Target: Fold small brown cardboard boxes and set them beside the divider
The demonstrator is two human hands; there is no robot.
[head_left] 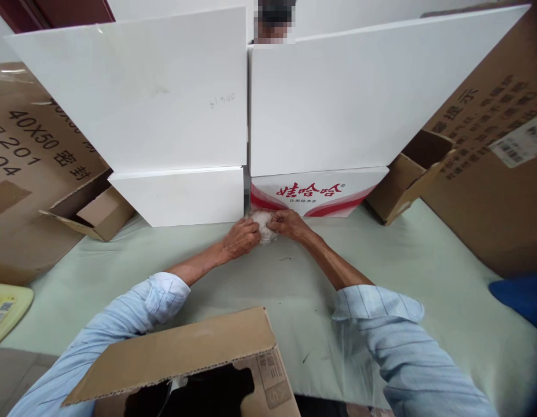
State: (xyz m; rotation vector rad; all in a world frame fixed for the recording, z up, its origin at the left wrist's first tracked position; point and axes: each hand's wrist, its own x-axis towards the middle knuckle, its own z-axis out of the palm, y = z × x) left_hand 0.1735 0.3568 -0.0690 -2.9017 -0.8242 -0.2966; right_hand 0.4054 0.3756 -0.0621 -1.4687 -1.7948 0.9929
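Note:
Both hands meet at the far middle of the pale green table (425, 272). My left hand (241, 237) and my right hand (290, 224) are closed around a small crumpled clear plastic bag (262, 223) that shows between them. The bag lies against the foot of a white box with red lettering (316, 194). Both forearms stretch forward out of light blue striped sleeves.
White boards (142, 87) stand upright behind the hands, a white box (181, 197) under the left one. Brown cartons flank both sides: left (29, 174), right (489, 174). An open carton flap (177, 353) lies nearest me. A blue object (520, 295) sits right, a yellow item (6, 310) left.

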